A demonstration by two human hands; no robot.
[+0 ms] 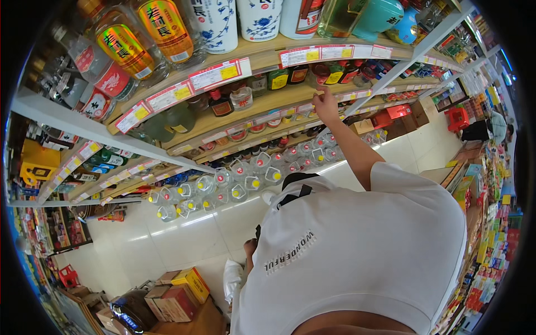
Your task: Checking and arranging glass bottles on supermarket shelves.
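Observation:
My right hand (325,104) reaches to the edge of a middle shelf, its fingers partly curled beside small dark bottles with red caps (351,72). No held item shows in it, but its palm is hidden. Low beside the white T-shirt (360,247) is my left hand (250,248), partly hidden by the shirt, near a small black thing; its grip is unclear. Above the right hand, large bottles line the upper shelf, among them white ones with blue patterns (260,19) and clear ones with orange labels (125,52).
Large clear plastic jugs (238,192) with yellow and red caps stand on the floor along the shelves. Cardboard boxes (173,301) are at the lower left. Packed goods (481,251) line the right side. Another person (488,129) is far right, near a red stool (456,119).

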